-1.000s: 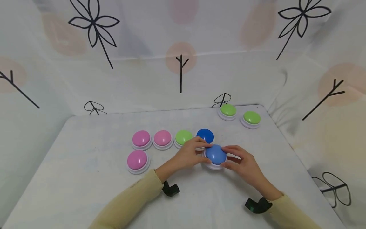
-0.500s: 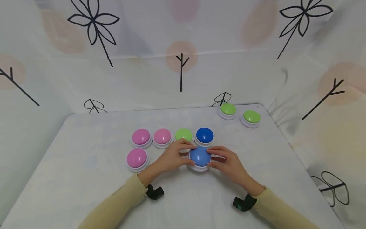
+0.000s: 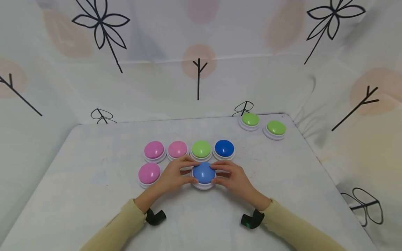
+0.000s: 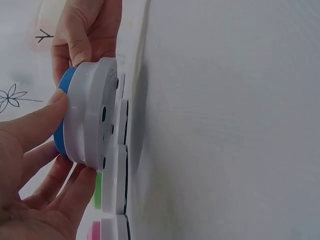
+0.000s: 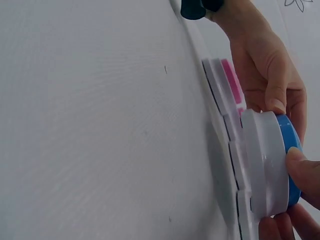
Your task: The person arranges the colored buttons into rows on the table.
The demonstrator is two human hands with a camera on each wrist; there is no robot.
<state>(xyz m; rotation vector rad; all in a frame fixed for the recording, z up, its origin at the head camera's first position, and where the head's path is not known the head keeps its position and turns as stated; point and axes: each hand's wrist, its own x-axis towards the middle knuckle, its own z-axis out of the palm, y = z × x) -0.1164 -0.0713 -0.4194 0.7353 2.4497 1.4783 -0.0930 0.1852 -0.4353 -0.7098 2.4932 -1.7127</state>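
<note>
A light blue dome push button (image 3: 204,173) on a white round base is held between both hands, raised off the table in the wrist views. My left hand (image 3: 174,174) grips its left side, thumb in front and fingers behind. From the right side my right hand (image 3: 233,177) grips it the same way. The white base (image 4: 90,112) faces the table in the left wrist view. Just behind the held button stand a green button (image 3: 201,149) and a dark blue button (image 3: 224,148). To the left of my left hand sits a magenta button (image 3: 149,173).
A magenta button (image 3: 154,150) and a pink button (image 3: 177,149) continue the back row leftward. Two more green buttons, one (image 3: 250,119) by the back edge and one (image 3: 276,128) to its right, stand on the white table (image 3: 78,195). Patterned cloth (image 3: 157,83) rises behind.
Both hands have carried the light blue button leftward, from in front of the dark blue button to in front of the green one. The other buttons stay put.
</note>
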